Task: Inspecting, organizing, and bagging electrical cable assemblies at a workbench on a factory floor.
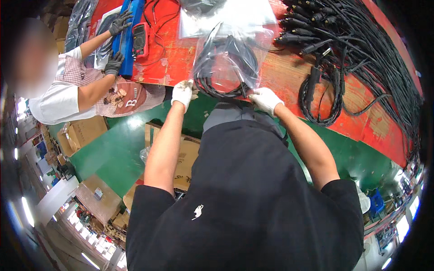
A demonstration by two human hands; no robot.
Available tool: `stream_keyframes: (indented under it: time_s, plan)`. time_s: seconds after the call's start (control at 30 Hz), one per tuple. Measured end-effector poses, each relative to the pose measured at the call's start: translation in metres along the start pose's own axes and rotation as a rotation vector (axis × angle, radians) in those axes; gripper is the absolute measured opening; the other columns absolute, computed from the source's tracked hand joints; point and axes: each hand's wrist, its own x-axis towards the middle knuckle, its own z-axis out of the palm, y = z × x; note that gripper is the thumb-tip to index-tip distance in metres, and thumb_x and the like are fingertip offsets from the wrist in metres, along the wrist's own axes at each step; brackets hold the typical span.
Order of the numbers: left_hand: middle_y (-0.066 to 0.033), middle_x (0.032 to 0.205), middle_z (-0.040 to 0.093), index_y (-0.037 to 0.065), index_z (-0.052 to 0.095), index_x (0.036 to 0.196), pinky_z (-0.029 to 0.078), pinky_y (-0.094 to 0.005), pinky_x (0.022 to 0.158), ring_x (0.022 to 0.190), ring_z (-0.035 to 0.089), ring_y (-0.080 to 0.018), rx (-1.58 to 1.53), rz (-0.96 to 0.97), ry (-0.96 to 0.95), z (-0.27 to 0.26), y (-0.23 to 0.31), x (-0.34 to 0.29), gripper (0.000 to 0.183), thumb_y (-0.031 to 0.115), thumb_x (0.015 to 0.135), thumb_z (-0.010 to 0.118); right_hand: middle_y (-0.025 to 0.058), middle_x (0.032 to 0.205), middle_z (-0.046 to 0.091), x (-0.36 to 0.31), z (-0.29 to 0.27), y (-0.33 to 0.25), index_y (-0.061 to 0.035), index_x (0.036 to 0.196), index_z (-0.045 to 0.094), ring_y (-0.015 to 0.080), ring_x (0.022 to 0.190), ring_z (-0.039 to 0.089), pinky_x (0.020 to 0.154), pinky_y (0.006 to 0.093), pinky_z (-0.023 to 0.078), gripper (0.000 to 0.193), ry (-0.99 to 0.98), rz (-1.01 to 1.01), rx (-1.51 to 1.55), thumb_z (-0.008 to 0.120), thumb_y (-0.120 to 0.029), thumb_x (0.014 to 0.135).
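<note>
A coil of black cable (pixel 210 88) lies inside a clear plastic bag (pixel 228 72) at the near edge of the red table. My left hand (pixel 182 94), in a white glove, pinches the bag's near left corner. Closed on the near right corner is my right hand (pixel 266 100), gloved the same way. Between the two hands, the cable loops bulge at the bag's near edge. My fingertips are partly hidden by the gloves and the plastic.
A heap of black cables with connectors (pixel 312 22) covers the table's right side, with a coiled cable (pixel 318 99) nearer me. Clear bags (pixel 190 22) lie at the back. Leftward are a red multimeter (pixel 140 39), a blue tray (pixel 128 58) and a co-worker's dark-gloved hands (pixel 115 63).
</note>
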Motion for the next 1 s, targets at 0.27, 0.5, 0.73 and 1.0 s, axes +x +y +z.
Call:
stream_keyframes:
  time_s: [0.27, 0.5, 0.73, 1.0]
  plan:
    - [-0.0195, 0.101, 0.071, 0.008, 0.071, 0.099, 0.053, -0.0492, 0.085, 0.095, 0.068, -0.0370, 0.974, 0.359, 0.103, 0.070, -0.004, -0.058, 0.043, 0.048, 0.098, 0.055, 0.0237, 0.111, 0.067, -0.016, 0.033, -0.011, -0.0070, 0.125, 0.062, 0.0429, 0.096, 0.068, 0.088, 0.0502, 0.052, 0.049, 0.358, 0.153, -0.367, 0.054, -0.043, 0.093]
    - [-0.0209, 0.125, 0.060, 0.007, 0.064, 0.124, 0.043, -0.0512, 0.103, 0.123, 0.054, -0.0404, 1.230, 0.719, 0.137, 0.122, 0.003, -0.004, 0.038, 0.024, 0.092, 0.054, 0.0212, 0.110, 0.065, -0.010, 0.022, -0.033, -0.0120, 0.142, 0.043, 0.0406, 0.086, 0.070, 0.077, 0.0528, 0.054, 0.058, 0.529, 0.065, -0.438, 0.059, -0.037, 0.092]
    - [-0.0205, 0.156, 0.041, 0.002, 0.026, 0.158, 0.031, -0.0463, 0.120, 0.143, 0.040, -0.0385, 1.103, 0.344, 0.333, 0.122, 0.038, 0.064, 0.069, 0.023, 0.096, 0.049, 0.0183, 0.100, 0.069, -0.002, 0.024, -0.039, -0.0111, 0.128, 0.053, 0.0373, 0.084, 0.070, 0.075, 0.0499, 0.055, 0.040, 0.485, -0.100, -0.463, 0.060, -0.022, 0.090]
    - [-0.0240, 0.134, 0.056, 0.002, 0.042, 0.146, 0.040, -0.0471, 0.109, 0.126, 0.053, -0.0389, 1.047, 0.641, 0.435, 0.112, 0.038, 0.080, 0.069, 0.021, 0.085, 0.067, 0.0195, 0.099, 0.068, 0.009, 0.024, -0.024, -0.0073, 0.125, 0.051, 0.0378, 0.084, 0.070, 0.073, 0.0506, 0.055, 0.037, 0.499, 0.002, -0.449, 0.057, -0.022, 0.091]
